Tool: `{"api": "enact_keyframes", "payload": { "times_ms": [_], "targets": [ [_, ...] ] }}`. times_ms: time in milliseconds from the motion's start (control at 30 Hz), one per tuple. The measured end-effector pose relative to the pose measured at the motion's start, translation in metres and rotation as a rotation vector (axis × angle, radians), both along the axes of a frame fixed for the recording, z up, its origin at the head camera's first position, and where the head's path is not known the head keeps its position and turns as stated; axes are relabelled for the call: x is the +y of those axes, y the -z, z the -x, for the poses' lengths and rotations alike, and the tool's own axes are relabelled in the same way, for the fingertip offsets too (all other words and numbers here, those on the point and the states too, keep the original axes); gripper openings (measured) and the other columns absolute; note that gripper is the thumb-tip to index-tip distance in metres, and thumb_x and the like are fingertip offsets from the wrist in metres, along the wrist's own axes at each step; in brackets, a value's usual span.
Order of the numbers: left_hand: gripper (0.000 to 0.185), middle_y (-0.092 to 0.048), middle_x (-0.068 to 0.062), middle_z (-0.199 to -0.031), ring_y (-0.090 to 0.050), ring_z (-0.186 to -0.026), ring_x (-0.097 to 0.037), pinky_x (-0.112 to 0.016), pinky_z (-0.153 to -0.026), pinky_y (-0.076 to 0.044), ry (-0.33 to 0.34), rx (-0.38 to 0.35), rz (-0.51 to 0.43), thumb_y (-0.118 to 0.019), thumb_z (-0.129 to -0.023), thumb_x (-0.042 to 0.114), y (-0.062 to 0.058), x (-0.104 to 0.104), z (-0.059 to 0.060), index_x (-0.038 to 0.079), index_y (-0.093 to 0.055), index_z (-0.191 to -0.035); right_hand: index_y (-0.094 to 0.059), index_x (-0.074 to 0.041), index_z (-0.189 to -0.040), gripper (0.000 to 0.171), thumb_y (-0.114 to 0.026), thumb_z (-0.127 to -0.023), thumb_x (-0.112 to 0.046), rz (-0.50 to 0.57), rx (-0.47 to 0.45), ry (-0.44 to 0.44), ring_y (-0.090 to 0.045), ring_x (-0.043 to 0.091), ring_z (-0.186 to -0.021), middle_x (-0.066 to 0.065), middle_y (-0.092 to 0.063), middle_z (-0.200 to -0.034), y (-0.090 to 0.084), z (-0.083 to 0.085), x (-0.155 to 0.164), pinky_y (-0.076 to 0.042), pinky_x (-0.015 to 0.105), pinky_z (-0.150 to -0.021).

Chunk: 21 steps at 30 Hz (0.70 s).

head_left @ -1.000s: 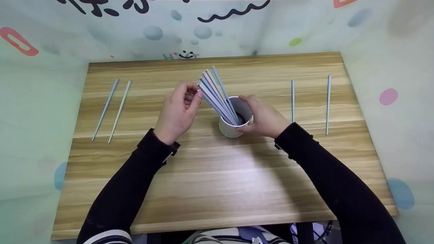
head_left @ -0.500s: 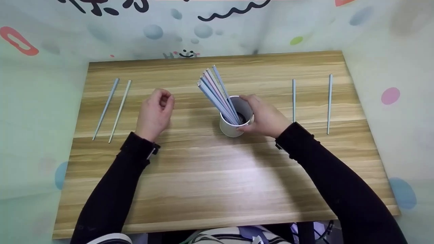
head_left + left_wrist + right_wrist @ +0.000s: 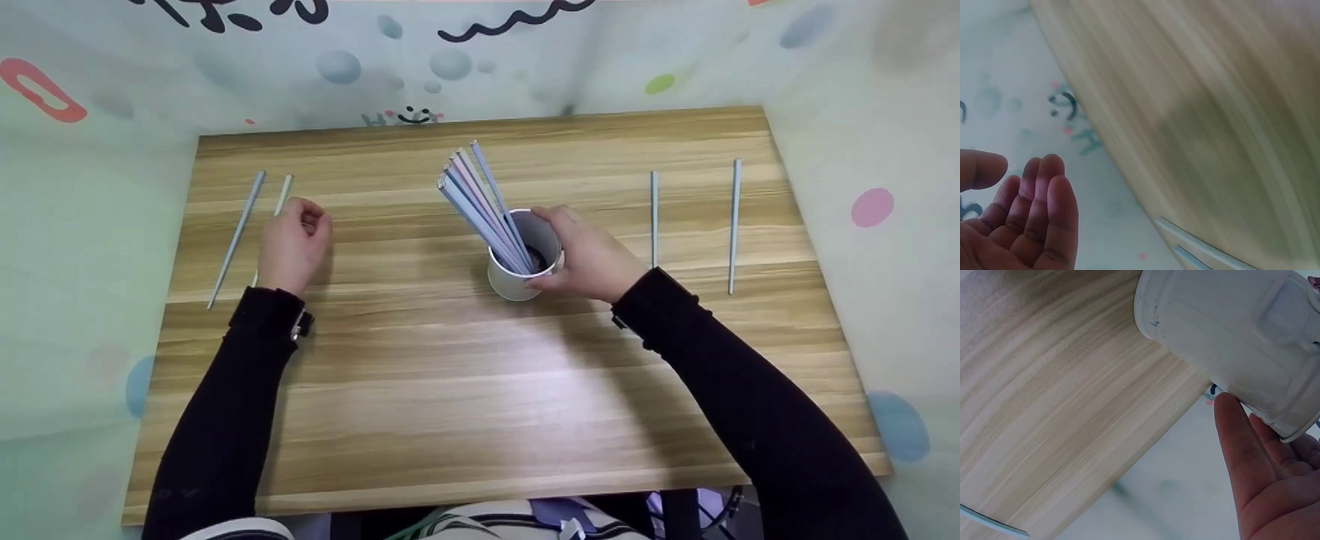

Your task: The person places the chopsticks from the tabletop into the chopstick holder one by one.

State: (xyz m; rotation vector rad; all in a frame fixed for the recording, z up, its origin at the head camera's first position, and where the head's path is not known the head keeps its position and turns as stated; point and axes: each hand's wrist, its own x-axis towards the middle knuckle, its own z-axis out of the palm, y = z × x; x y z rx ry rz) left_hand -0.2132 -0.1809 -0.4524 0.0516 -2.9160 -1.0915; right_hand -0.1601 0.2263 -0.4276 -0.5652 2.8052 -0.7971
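Observation:
A white cup (image 3: pixel 517 281) stands mid-table with several pastel chopsticks (image 3: pixel 480 199) leaning out of it to the upper left. My right hand (image 3: pixel 592 259) is wrapped round the cup's right side; in the right wrist view its fingers (image 3: pixel 1258 478) lie against the cup's wall (image 3: pixel 1230 343). My left hand (image 3: pixel 296 240) hovers at the table's left with loosely curled fingers and holds nothing. It covers part of a pale chopstick (image 3: pixel 283 191) that lies beside a blue-grey chopstick (image 3: pixel 236 238). The left wrist view shows the empty palm (image 3: pixel 1027 219) and two chopstick ends (image 3: pixel 1196 242).
Two more chopsticks (image 3: pixel 654 217) (image 3: pixel 734 225) lie apart on the right side of the wooden table (image 3: pixel 480 390). A pale patterned wall (image 3: pixel 450 67) rises right behind the table's far edge and along both sides.
My left hand left the tops of the chopsticks in the cup and travelled left across the table to the pair lying there. The right hand and cup stayed put.

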Motion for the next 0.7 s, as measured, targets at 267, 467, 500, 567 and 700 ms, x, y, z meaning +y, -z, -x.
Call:
{"api": "enact_keyframes", "payload": {
  "times_ms": [267, 467, 500, 567, 700],
  "targets": [
    [0.035, -0.065, -0.021, -0.113, -0.061, -0.098, -0.035, -0.045, -0.085, -0.049, -0.087, -0.060, 0.100, -0.047, -0.102, 0.021, 0.005, -0.029, 0.027, -0.002, -0.058, -0.126, -0.038, -0.002, -0.153, 0.103, -0.091, -0.073, -0.040, 0.009, -0.002, -0.003, -0.054, 0.033, -0.131, 0.017, -0.053, -0.145, -0.001, 0.000, 0.001, -0.044, 0.048, -0.114],
    [0.039, -0.064, -0.022, -0.118, -0.060, -0.101, -0.034, -0.044, -0.087, -0.049, -0.133, -0.130, 0.130, -0.046, -0.103, 0.022, 0.011, -0.041, 0.049, -0.004, -0.056, -0.131, -0.038, -0.002, -0.152, 0.102, -0.091, -0.073, -0.040, 0.009, 0.018, -0.014, -0.055, 0.033, -0.130, 0.017, -0.054, -0.143, -0.002, -0.001, 0.001, -0.045, 0.048, -0.113],
    [0.039, -0.064, -0.022, -0.119, -0.060, -0.102, -0.034, -0.045, -0.088, -0.049, -0.141, -0.137, 0.138, -0.046, -0.104, 0.022, 0.012, -0.042, 0.052, -0.004, -0.055, -0.132, -0.039, -0.002, -0.151, 0.102, -0.091, -0.073, -0.040, 0.007, 0.019, -0.014, -0.055, 0.033, -0.130, 0.017, -0.054, -0.143, -0.002, -0.001, 0.001, -0.044, 0.048, -0.113],
    [0.040, -0.063, -0.023, -0.120, -0.060, -0.104, -0.035, -0.047, -0.090, -0.048, -0.151, -0.148, 0.154, -0.046, -0.104, 0.022, 0.013, -0.043, 0.057, -0.004, -0.054, -0.133, -0.039, -0.001, -0.152, 0.102, -0.090, -0.073, -0.040, 0.006, 0.018, -0.013, -0.054, 0.034, -0.131, 0.018, -0.053, -0.144, -0.002, -0.001, 0.001, -0.044, 0.048, -0.114],
    [0.041, -0.063, -0.024, -0.123, -0.061, -0.107, -0.039, -0.050, -0.093, -0.049, -0.159, -0.155, 0.191, -0.046, -0.104, 0.022, 0.015, -0.044, 0.064, -0.004, -0.053, -0.135, -0.038, 0.000, -0.152, 0.103, -0.090, -0.073, -0.041, 0.007, 0.017, -0.016, -0.054, 0.034, -0.132, 0.019, -0.052, -0.145, -0.003, -0.001, 0.001, -0.043, 0.048, -0.114]
  ]
}}
